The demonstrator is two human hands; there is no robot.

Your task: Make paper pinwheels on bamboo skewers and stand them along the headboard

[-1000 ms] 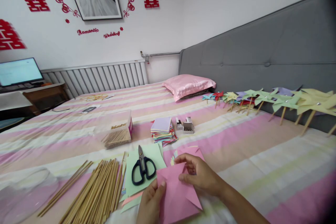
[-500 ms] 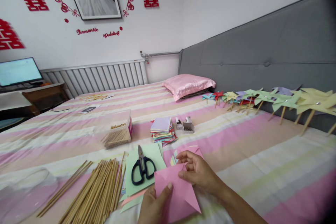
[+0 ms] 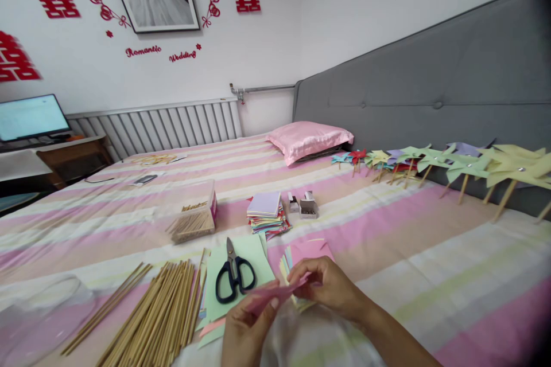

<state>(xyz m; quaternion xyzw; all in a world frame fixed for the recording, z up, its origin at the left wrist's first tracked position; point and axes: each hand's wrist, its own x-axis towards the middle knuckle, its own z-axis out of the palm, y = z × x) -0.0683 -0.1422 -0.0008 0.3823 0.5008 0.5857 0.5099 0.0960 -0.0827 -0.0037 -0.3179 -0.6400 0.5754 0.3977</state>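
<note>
Over striped bed (image 3: 408,258) w/ gry headbd (image 3: 413,74): pink ppr (image 3: 285,293)

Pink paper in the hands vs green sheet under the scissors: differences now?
Colour: the pink paper is pink, the green sheet pale green.
Pose: the pink paper is seen nearly edge-on, raised between the left hand and right hand; the green sheet lies flat.
Load: scissors rest on the green sheet, none on the pink paper.
Shared: both thin, plain-coloured.
</note>
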